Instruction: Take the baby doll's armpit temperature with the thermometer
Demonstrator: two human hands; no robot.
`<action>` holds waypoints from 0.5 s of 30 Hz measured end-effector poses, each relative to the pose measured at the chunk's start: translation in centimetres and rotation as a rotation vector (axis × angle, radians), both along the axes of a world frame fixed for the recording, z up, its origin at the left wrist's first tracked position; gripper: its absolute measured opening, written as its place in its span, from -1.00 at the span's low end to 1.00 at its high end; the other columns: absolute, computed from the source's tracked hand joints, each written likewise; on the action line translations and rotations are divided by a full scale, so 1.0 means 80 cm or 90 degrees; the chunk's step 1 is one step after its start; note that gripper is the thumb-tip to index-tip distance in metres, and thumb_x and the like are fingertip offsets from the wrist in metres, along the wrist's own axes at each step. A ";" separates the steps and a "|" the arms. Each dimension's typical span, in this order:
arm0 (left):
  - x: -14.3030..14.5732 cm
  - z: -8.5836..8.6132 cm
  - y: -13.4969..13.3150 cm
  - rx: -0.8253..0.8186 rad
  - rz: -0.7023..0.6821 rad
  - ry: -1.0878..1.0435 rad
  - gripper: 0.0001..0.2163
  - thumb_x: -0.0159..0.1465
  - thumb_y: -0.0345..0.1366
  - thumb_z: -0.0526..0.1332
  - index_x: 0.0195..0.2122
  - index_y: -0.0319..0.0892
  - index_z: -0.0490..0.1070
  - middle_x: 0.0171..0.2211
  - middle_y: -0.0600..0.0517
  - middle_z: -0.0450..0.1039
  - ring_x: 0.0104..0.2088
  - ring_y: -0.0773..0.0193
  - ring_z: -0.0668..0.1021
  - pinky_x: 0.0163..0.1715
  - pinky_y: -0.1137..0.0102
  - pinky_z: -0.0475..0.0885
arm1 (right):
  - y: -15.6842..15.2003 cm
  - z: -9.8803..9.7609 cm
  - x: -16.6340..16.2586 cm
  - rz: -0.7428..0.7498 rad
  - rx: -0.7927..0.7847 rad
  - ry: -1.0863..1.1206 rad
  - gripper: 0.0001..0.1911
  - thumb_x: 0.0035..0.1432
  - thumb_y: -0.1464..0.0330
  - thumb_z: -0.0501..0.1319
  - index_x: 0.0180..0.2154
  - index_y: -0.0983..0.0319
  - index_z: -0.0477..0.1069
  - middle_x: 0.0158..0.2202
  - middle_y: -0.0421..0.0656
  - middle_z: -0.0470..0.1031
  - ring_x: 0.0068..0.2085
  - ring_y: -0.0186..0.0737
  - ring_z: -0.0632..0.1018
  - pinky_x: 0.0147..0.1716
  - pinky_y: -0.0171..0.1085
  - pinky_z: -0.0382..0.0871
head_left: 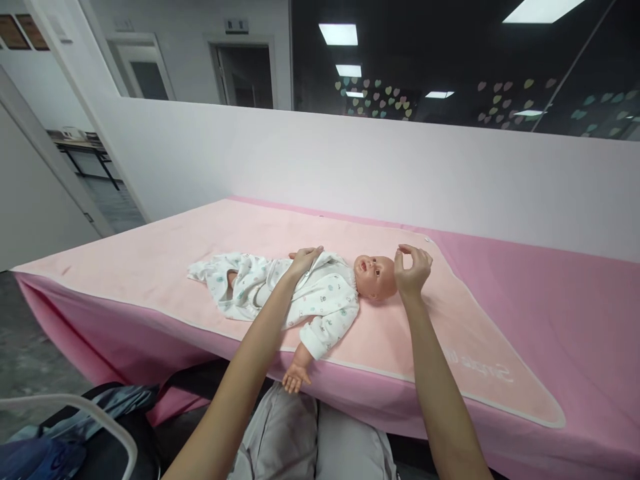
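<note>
A baby doll (377, 277) lies on its back, its head toward the right and its face turned up. It wears a white shirt (327, 287) with small coloured prints, and matching trousers (230, 270) loosely cover its legs. My left hand (304, 260) is at the shirt's front, fingers together and closed at the edge of the cloth. Beside the doll's head, my right hand (414, 268) is raised with its fingers curved round toward the thumb. A gap shows inside that curve, with nothing visible in it. One doll arm (297, 370) hangs past the table's near edge.
A peach mat (150, 260) with a white border lies under the doll on a pink-covered table (550, 300). Behind stands a low white wall (425, 167) below dark glass. At the lower left are a chair's curved armrest (100, 417) and blue cloth (40, 453).
</note>
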State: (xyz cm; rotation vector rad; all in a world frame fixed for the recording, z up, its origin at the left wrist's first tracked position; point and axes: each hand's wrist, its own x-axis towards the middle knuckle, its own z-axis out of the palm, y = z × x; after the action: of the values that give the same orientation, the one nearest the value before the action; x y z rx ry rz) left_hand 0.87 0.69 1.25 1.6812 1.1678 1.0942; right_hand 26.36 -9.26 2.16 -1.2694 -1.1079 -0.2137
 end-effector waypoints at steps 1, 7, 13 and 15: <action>0.000 -0.001 0.001 -0.001 -0.004 0.000 -0.59 0.12 0.08 0.09 -0.59 -0.20 0.32 -0.67 0.11 0.22 -0.49 0.32 0.34 -0.40 0.44 0.24 | -0.005 0.006 -0.011 -0.016 -0.023 -0.061 -0.81 0.07 0.31 0.10 -0.28 0.16 0.42 -0.27 -0.13 0.48 -0.15 -0.14 0.43 0.13 -0.07 0.04; 0.001 -0.001 -0.001 0.007 -0.054 -0.064 -0.56 0.05 0.12 0.15 -0.66 -0.20 0.25 -0.71 0.13 0.12 -0.56 0.35 0.26 -0.46 0.42 0.21 | 0.001 0.034 -0.098 0.186 -0.293 -0.471 -0.81 0.12 0.41 0.04 -0.36 0.18 0.43 -0.29 -0.07 0.51 -0.21 -0.11 0.45 -0.02 -0.13 0.14; 0.004 0.000 -0.003 -0.009 -0.087 -0.136 -0.61 -0.02 0.05 0.24 -0.65 -0.21 0.30 -0.69 0.12 0.17 -0.58 0.37 0.24 -0.50 0.41 0.17 | 0.029 0.061 -0.143 0.192 -0.583 -0.514 -0.86 0.09 0.49 0.07 -0.41 0.27 0.39 -0.41 -0.09 0.49 -0.40 -0.26 0.46 -0.40 -0.33 0.20; 0.003 0.000 -0.005 -0.014 -0.091 -0.163 -0.64 0.00 0.02 0.24 -0.62 -0.22 0.37 -0.67 0.08 0.25 -0.56 0.33 0.29 -0.48 0.40 0.20 | 0.034 0.076 -0.136 0.213 -0.598 -0.483 -0.90 0.08 0.45 0.12 -0.42 0.27 0.40 -0.46 -0.13 0.48 -0.42 -0.30 0.46 -0.43 -0.37 0.21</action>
State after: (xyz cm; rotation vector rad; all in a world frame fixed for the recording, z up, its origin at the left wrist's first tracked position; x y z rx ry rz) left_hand 1.10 0.31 1.24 1.5301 0.8817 1.1628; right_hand 15.48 -6.57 8.21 -1.8438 -2.2115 0.1248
